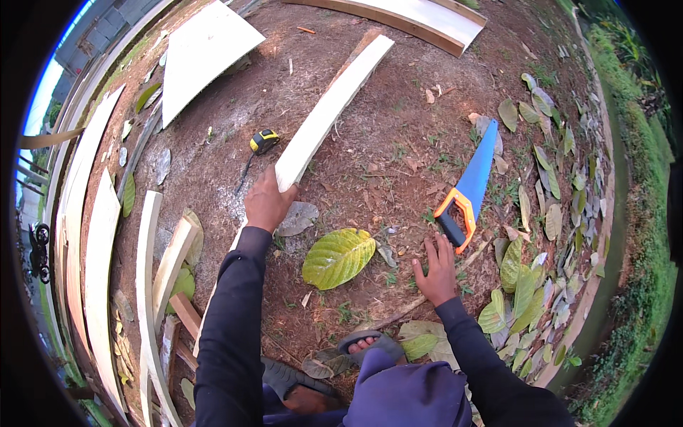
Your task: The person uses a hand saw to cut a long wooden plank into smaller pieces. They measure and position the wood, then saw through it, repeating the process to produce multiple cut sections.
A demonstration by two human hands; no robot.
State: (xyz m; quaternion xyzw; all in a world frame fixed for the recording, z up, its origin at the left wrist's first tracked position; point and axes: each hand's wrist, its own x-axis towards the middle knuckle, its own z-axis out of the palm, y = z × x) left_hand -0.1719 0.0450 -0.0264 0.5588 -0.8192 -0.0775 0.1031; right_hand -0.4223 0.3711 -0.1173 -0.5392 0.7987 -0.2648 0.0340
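Observation:
My left hand [268, 202] is closed around the near part of a long pale wooden plank [340, 99], which slants away to the upper right over the dirt. My right hand [436, 270] has its fingers apart and holds nothing. Just beyond its fingertips lies a handsaw [475, 171] with a blue blade and an orange and black handle, the blade pointing away from me. A yellow and black tape measure [264, 141] rests on the ground to the left of the plank. Between my hands lies a large yellow-green leaf [339, 259].
Several boards [99, 263] and short timber pieces [174, 260] lie along the left. A white panel [206, 57] is at the upper left, and a wood-edged board [420, 25] at the far side. A small orange stick [306, 30] lies between them. Fallen leaves [523, 299] cover the right.

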